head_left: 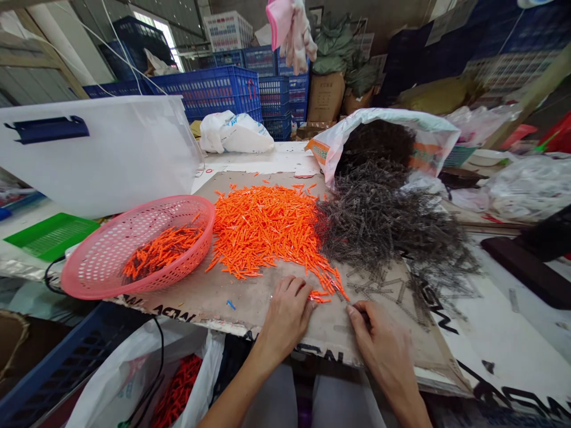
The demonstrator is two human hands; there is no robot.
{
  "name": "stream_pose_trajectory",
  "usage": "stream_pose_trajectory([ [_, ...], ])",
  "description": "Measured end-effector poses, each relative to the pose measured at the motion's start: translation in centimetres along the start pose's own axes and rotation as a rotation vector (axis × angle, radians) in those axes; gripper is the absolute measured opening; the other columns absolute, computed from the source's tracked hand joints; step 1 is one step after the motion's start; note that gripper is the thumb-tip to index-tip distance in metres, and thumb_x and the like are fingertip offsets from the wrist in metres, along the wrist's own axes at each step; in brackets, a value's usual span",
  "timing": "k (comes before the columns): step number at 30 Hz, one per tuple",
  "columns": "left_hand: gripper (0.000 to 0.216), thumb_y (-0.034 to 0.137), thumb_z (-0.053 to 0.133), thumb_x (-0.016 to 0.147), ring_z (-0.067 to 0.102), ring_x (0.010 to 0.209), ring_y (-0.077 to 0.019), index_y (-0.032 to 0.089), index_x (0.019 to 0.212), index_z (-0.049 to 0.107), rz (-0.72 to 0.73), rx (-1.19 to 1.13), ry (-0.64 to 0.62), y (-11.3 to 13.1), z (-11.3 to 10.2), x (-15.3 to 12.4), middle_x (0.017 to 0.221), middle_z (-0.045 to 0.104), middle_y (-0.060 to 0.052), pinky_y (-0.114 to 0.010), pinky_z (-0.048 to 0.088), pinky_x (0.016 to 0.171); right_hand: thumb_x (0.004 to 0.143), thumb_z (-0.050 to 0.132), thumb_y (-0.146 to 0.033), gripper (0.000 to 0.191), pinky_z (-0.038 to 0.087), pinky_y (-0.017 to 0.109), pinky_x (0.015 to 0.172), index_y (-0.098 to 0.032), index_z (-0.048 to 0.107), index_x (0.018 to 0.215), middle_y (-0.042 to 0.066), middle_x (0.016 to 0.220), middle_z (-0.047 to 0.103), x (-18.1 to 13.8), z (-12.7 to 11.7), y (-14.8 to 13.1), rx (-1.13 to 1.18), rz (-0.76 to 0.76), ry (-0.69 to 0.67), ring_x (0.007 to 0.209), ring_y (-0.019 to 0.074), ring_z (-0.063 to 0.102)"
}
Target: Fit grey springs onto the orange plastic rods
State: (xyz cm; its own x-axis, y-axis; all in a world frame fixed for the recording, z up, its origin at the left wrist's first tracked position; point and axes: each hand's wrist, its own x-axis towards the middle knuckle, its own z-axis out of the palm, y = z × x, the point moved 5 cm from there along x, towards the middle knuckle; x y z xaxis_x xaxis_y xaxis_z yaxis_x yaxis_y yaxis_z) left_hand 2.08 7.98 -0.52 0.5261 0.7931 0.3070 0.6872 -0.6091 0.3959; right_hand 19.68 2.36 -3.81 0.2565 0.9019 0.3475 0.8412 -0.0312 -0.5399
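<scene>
A heap of small pointed orange plastic pieces (267, 226) lies on the board before me. At its near edge rests my left hand (291, 306), fingers curled down over a few loose orange pieces (319, 295) at its fingertips. My right hand (381, 339) is just to the right, slightly blurred. Its thumb and forefinger are pinched at the end of a thin dark spring (341, 290), which lies against the orange pieces. Dark coil springs (375, 220) spill in a tangled pile from an open white sack (432, 128); several lie loose beside my right hand.
A pink perforated basket (196, 217) with more orange pieces stands at left, near a green tray (51, 235) and a big translucent bin (102, 154). Below the table edge hangs a white bag (116, 380) with red pieces. Blue crates (214, 89) are stacked behind.
</scene>
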Motion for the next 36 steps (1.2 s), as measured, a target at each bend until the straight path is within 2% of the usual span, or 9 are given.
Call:
stream_pose_trajectory([
  [36, 0.019, 0.02, 0.053, 0.092, 0.052, 0.106, -0.026, 0.021, 0.111, 0.059, 0.01, -0.025, 0.032, 0.16, -0.25, 0.06, 0.108, 0.06, -0.007, -0.045, 0.046, 0.094, 0.096, 0.042, -0.048, 0.036, 0.041, 0.03, 0.064, -0.022, 0.064, 0.085, 0.004, 0.079, 0.069, 0.16, -0.09, -0.45, -0.03, -0.033, -0.003, 0.071, 0.0213, 0.063],
])
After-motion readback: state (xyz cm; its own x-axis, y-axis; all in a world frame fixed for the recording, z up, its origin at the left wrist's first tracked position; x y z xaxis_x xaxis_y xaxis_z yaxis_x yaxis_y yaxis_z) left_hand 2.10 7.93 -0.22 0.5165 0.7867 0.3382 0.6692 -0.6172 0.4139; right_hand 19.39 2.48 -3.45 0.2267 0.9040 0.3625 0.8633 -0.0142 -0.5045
